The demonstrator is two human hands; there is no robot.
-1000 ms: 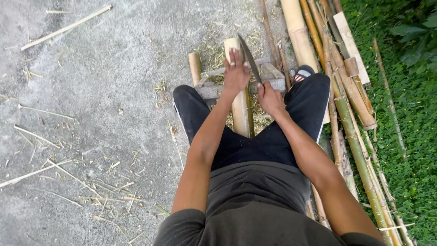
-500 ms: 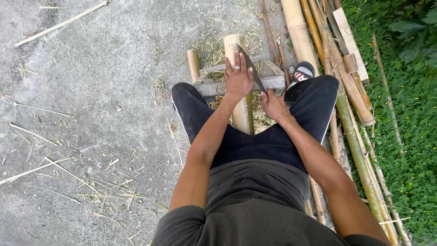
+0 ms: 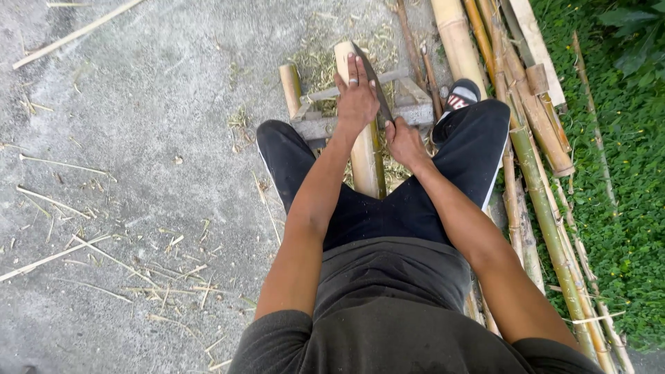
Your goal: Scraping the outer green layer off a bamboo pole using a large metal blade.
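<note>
Head view: left hand (image 3: 357, 97) presses flat on a dark curved steel blade (image 3: 374, 83); right hand (image 3: 404, 140) grips its handle over a pale split bamboo pole (image 3: 365, 163).

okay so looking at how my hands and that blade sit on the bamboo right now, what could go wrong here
Your left hand rests flat along the blade; a slip could cut the fingers. The bamboo pole runs between your thighs with the right hand gripping the handle end close to them, so a drawn stroke might overshoot toward your legs. The pole lies on a small wooden rest and could roll.
</note>
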